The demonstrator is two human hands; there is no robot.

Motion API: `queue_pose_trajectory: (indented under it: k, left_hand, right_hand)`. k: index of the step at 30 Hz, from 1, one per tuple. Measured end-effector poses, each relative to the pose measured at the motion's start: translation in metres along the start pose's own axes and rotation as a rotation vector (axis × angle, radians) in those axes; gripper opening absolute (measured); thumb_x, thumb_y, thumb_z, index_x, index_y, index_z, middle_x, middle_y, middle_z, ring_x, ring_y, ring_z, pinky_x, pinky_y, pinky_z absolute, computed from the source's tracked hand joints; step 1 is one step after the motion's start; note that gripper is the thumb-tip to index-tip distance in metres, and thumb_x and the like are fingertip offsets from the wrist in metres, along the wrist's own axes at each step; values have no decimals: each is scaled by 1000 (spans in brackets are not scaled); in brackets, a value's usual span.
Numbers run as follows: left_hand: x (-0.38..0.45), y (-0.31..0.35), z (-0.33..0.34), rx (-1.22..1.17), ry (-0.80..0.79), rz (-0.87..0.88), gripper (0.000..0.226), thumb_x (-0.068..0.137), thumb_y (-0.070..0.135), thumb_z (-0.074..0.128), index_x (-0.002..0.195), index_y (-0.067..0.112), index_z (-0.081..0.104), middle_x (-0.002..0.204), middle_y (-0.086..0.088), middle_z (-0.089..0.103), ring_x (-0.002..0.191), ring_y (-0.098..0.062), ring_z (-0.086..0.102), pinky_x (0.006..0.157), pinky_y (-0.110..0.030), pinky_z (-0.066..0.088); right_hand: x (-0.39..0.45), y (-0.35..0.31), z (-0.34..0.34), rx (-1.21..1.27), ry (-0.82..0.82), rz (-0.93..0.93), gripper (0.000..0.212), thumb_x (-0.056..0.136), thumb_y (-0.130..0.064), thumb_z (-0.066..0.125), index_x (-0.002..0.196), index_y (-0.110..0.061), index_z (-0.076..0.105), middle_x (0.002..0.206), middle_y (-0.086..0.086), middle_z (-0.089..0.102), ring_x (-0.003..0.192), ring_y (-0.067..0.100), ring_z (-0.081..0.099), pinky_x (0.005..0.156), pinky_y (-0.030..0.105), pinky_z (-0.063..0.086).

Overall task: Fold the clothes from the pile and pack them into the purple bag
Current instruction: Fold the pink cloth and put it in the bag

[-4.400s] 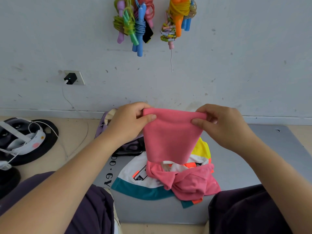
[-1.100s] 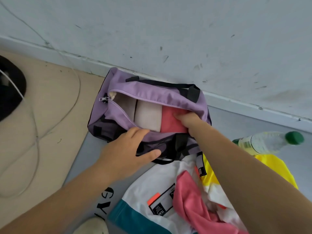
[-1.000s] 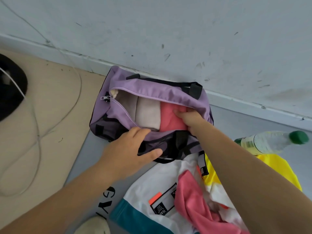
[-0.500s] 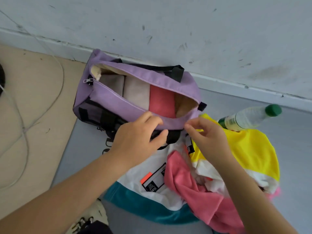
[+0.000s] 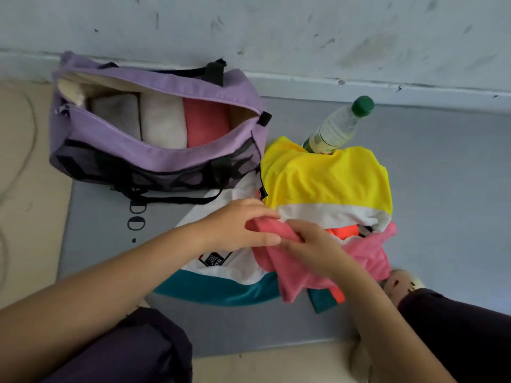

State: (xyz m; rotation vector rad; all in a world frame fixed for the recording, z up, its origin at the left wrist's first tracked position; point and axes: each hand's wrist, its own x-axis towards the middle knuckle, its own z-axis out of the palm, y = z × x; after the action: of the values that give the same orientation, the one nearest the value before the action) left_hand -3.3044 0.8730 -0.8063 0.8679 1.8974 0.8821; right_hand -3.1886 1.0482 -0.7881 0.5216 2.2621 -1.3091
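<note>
1. Three folded items are sitting upright side by side in the open bag.
2. The pile, just beside the bag, is awaiting folding.
3. The left hand and right hand are both pinching the pink garment atop the pile.
4. A bottle is leaning behind the pile, touching it; judged no obstruction.
</note>
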Motion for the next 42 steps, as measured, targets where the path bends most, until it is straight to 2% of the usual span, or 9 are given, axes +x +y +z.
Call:
queue_pose_trajectory:
  k: [5,8,14,20,23,27,32,37,42]
  left_hand:
    - [-26,59,-59,-174,159,32,47,76,62,69,80,17,56,60,16,54,54,-1,49,52,-15,39]
    - [-52,103,-99,-112,275,27,43,74,64,61,66,22,55,52,20,50,51,6,45,50,-10,34]
    - [-124,185,-135,-22,341,54,40,72,66,73,97,35,68,81,15,70,75,3,61,72,-17,49]
    - [-195,255,-115,-91,357,149,32,73,53,74,93,28,71,84,11,69,78,-1,62,71,-18,49]
    - [-219,282,-92,-168,436,134,43,72,60,75,83,19,72,75,9,66,71,-5,57,67,-26,46]
    - [-238,310,-61,-375,555,170,56,72,58,71,96,7,71,101,-20,72,84,-22,63,85,-50,51]
    - [-244,309,-44,-345,441,124,48,60,54,82,94,22,76,95,-3,77,86,-15,71,80,-32,54]
    - [-227,300,-27,-493,553,103,31,68,51,82,92,32,79,98,4,77,91,-6,70,81,-21,52]
    - [-211,299,-20,-593,536,80,43,70,32,75,109,12,71,104,-10,75,97,-22,70,89,-36,55]
  right_hand:
    - [-7,-86,-35,367,-10,-198,22,91,-45,60,83,-28,72,75,-12,67,71,1,59,64,20,48]
    - [-25,-128,-51,539,-45,-296,29,86,-49,62,96,-24,69,95,3,69,91,13,61,85,35,49]
    - [-96,-187,-92,392,-176,-417,52,68,-34,85,107,-23,53,98,16,68,81,21,66,74,38,56]
    - [-177,-224,-117,371,-174,-639,10,84,-19,70,86,-16,60,76,-4,62,67,8,56,58,17,47]
    - [-213,-240,-129,235,-140,-696,11,89,-21,63,83,-12,65,74,-8,63,69,2,55,65,13,44]
    - [-248,-255,-137,169,-116,-748,20,92,-24,54,79,-9,58,69,-7,55,66,3,49,64,13,42]
    - [-269,-236,-156,-30,124,-633,38,100,-32,51,78,-1,51,68,0,39,63,9,35,56,26,31]
    - [-261,-200,-137,52,316,-560,29,95,-23,60,85,4,59,78,25,59,72,20,48,73,46,46]
    - [-266,-198,-124,124,42,-621,33,76,-33,78,84,-5,63,71,8,66,68,14,59,68,31,51]
